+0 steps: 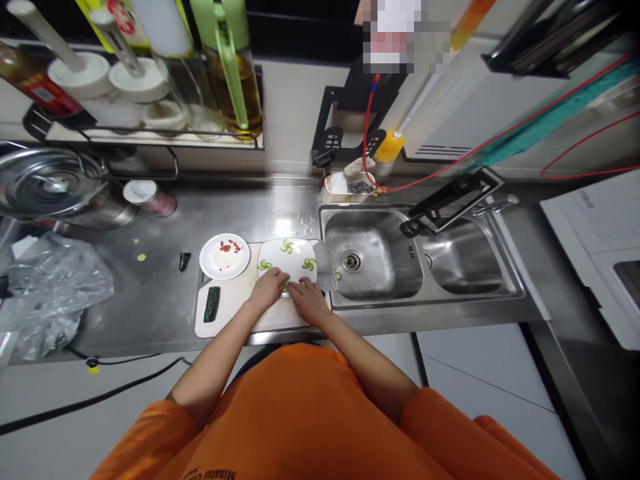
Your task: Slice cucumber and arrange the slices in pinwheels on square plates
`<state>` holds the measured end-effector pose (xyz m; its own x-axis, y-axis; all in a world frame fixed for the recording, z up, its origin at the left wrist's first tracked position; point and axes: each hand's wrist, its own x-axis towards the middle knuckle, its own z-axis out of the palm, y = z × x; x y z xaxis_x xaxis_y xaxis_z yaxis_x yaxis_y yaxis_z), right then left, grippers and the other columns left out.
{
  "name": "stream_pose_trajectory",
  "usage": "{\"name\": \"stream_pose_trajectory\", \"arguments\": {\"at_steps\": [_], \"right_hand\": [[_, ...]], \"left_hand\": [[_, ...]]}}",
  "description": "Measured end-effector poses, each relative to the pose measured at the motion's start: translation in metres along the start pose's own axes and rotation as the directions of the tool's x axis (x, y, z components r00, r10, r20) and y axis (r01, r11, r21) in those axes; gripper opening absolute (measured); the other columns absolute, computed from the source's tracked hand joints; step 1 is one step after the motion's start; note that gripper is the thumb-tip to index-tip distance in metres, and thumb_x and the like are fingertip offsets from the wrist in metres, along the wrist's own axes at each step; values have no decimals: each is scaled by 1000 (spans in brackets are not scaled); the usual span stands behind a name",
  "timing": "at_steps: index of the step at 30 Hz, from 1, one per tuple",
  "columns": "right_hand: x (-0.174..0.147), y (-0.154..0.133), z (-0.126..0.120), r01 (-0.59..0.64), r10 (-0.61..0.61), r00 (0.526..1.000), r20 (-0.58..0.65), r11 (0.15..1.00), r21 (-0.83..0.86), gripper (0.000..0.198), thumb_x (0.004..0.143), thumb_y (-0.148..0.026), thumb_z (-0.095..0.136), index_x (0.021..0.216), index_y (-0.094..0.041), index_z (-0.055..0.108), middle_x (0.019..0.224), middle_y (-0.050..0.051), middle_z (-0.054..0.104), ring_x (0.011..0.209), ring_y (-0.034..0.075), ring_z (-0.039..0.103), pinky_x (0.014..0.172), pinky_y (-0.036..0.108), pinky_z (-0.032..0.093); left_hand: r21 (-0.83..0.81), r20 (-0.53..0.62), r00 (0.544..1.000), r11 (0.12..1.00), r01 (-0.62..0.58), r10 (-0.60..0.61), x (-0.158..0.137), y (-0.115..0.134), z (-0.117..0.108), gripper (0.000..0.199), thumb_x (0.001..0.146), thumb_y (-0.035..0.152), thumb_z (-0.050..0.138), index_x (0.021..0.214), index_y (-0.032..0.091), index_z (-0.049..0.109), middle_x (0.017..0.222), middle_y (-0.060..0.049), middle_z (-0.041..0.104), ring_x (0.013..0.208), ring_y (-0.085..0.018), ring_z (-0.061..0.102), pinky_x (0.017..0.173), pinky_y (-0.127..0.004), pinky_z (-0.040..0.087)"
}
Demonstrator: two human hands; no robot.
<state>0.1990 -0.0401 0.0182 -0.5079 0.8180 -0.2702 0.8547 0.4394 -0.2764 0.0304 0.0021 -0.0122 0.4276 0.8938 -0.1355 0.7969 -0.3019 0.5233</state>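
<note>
A white square plate (289,255) lies on the white cutting board (250,320), with pinwheels of green cucumber slices (309,265) on it. At the plate's near edge, my left hand (269,288) and my right hand (311,301) meet over a small group of cucumber slices (286,286), fingers closed on them. The fingertips partly hide these slices. Left of the hands, a piece of cucumber (211,304) rests on the board. A round white plate (225,256) holds small red pieces and something pale. A wide knife blade (327,263) lies right of the square plate.
A double sink (373,257) with a black faucet (425,217) is at the right. A cucumber end (185,261) and a thin slice (142,257) lie on the steel counter. Further left are a plastic bag (60,287), a lidded pot (50,187) and a small jar (150,198).
</note>
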Motion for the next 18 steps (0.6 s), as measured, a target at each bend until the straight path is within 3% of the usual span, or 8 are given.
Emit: {"name": "stream_pose_trajectory", "arguments": {"at_steps": [5, 11, 18], "right_hand": [[0, 1, 2, 10, -10, 1000, -14, 1000, -6, 40, 95, -17, 30, 131, -20, 49, 132, 9, 53, 122, 28, 35, 88, 42, 35], [1, 2, 4, 20, -20, 1000, -21, 1000, -13, 41, 94, -15, 31, 130, -19, 50, 132, 10, 53, 122, 29, 35, 87, 42, 35], [1, 3, 4, 31, -31, 999, -17, 999, -13, 42, 94, -15, 31, 131, -19, 49, 133, 10, 53, 122, 30, 35, 87, 43, 35]], "left_hand": [[2, 14, 1000, 1000, 17, -17, -3, 0, -4, 22, 89, 21, 46, 97, 22, 66, 91, -7, 57, 84, -17, 55, 71, -28, 44], [20, 95, 995, 1000, 23, -25, 0, 5, -10, 29, 90, 24, 42, 112, 24, 61, 101, -7, 56, 90, -18, 55, 73, -28, 44], [29, 112, 994, 1000, -3, 0, -1, 5, -12, 24, 89, 22, 42, 100, 22, 63, 98, -7, 55, 89, -18, 55, 74, -28, 43]]}}
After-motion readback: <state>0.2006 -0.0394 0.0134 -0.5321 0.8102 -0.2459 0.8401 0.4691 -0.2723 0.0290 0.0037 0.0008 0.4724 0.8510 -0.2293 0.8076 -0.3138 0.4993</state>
